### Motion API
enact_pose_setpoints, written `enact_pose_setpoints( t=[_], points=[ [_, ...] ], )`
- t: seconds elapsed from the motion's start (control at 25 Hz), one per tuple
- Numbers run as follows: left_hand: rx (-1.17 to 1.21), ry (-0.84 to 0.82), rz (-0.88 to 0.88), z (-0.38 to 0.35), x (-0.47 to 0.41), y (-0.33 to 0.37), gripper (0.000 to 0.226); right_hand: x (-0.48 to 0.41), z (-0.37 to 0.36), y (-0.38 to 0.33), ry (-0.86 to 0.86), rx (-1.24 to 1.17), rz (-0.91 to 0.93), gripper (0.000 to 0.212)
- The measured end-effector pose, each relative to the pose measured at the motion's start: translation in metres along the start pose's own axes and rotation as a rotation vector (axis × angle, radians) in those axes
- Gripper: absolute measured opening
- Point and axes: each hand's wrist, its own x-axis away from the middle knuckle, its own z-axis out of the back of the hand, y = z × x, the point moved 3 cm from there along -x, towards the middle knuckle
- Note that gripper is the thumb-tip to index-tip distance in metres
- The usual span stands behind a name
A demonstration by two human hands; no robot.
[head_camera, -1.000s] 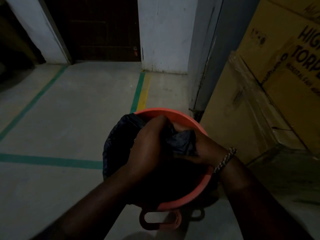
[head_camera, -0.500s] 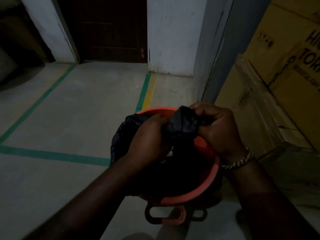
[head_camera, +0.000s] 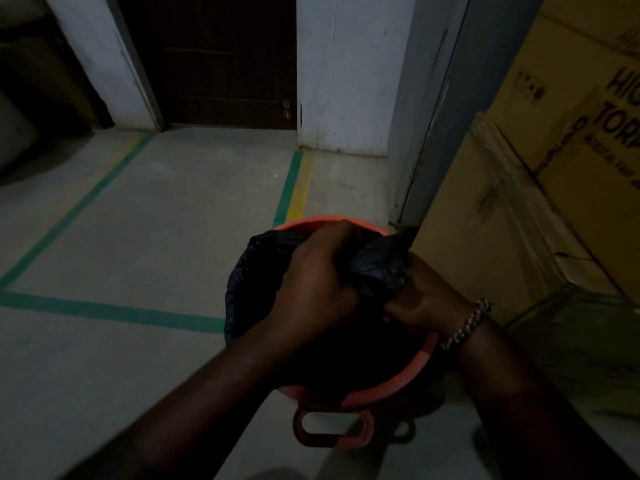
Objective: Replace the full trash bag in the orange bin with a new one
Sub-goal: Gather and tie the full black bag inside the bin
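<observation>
Brown boxes (head_camera: pixel 519 209) right of fingers. Orange bin (head_camera: pixel 398 382) on floor, under fingers. Black trash bag (head_camera: pixel 381 268) in bin, top bunched up. Left hand (head_camera: pixel 311 289) fingers curl round bag. Right hand (head_camera: pixel 426 299) fingers squeeze bunch too. Bracelet (head_camera: pixel 465 323) behind right fingers

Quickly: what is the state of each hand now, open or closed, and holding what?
Left hand: closed, gripping the bag.
Right hand: closed, gripping the same bag.
</observation>
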Motion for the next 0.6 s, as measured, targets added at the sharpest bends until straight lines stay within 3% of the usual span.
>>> enact_pose_setpoints(
  t=[0.04,0.08,0.12,0.24,0.36,0.52,0.6],
  points=[
    [0.000,-0.017,0.012,-0.001,-0.001,-0.001,0.023,-0.005,0.007,0.005,0.070,-0.094,-0.085,0.031],
    [-0.014,-0.049,0.017,-0.002,-0.001,-0.003,0.024,-0.004,0.013,0.008,0.075,-0.002,-0.031,0.019],
    [-0.052,-0.087,0.017,-0.003,-0.001,-0.006,0.024,-0.003,0.017,0.010,0.147,-0.121,-0.105,0.012],
    [-0.166,-0.157,0.003,-0.005,0.000,-0.017,0.019,0.002,0.020,0.021,0.009,-0.160,-0.178,0.027],
    [-0.214,-0.220,-0.024,-0.013,0.005,-0.015,0.015,0.006,0.017,0.031,-0.155,-0.462,-0.137,0.068],
    [-0.342,-0.134,-0.023,-0.013,0.012,-0.019,0.017,0.012,0.009,0.026,-0.375,-0.577,-0.201,0.060],
    [-0.382,-0.141,-0.003,-0.013,0.015,-0.023,0.029,0.005,0.001,0.018,-0.209,-0.441,-0.165,0.046]
  ],
)
